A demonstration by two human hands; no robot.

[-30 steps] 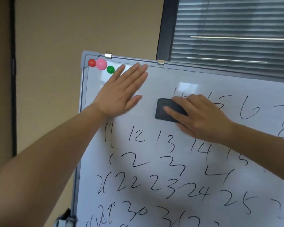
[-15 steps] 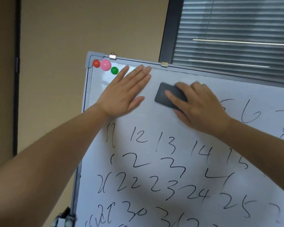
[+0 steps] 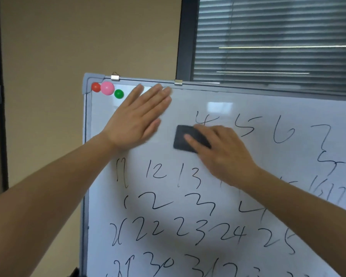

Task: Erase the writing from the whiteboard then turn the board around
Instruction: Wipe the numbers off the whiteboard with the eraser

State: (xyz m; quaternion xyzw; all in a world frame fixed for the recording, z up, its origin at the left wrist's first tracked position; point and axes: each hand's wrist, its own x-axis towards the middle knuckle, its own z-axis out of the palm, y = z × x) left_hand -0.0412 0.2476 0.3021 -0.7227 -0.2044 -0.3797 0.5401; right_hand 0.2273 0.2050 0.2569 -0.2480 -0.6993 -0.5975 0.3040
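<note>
Two hands meet the whiteboard [image 3: 248, 108]: right hand [image 3: 226, 154] presses eraser [image 3: 185, 139].

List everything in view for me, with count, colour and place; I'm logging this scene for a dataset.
whiteboard: one, white with grey frame, fills the lower right
writing: rows of black handwritten numbers, over most of the board; top-left patch is clean
eraser: one, black, upper middle of the board, just below the 4
magnets: three, red, pink, green, top-left corner of the board
clips: two, silver, on the board's top edge
window blinds: one set, grey, closed, upper right
wall: beige, behind the board
left hand: flat on the board near its top-left, fingers straight
right hand: on the eraser, fingers over it, pressing it to the board
</note>
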